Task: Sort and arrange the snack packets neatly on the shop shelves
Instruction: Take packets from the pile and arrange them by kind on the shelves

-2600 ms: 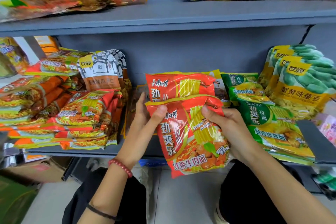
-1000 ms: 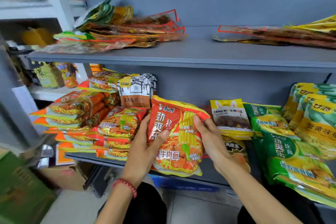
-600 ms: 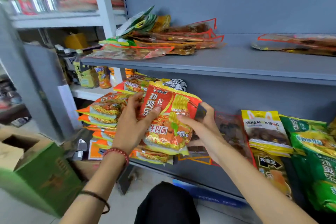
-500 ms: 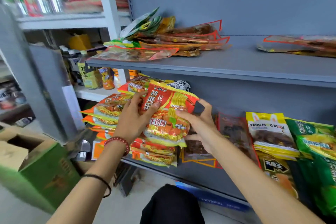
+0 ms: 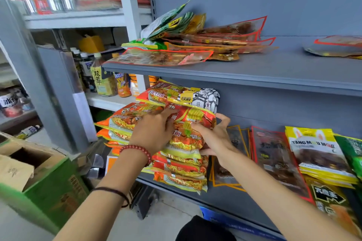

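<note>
A red noodle packet point(image 5: 193, 122) lies on top of a stack of like red noodle packets point(image 5: 182, 170) at the left end of the middle shelf point(image 5: 227, 199). My left hand point(image 5: 153, 133) lies flat on the packet's left half. My right hand point(image 5: 214, 137) grips its right edge, thumb on top. A second pile of orange noodle packets point(image 5: 123, 121) sits just left of it. Behind stands a white and yellow snack bag point(image 5: 203, 98).
Dark flat packets point(image 5: 274, 154) and a yellow packet with a rabbit point(image 5: 315, 152) lie to the right. The upper shelf point(image 5: 254, 70) bears flat red-edged packets point(image 5: 205, 45). A green cardboard box point(image 5: 39, 182) stands open at lower left. Bottles point(image 5: 101, 80) fill the left shelving.
Both hands carried the red noodle packet leftwards from the middle of the shelf and lowered it onto the stack at the left end. The view swung left with them.
</note>
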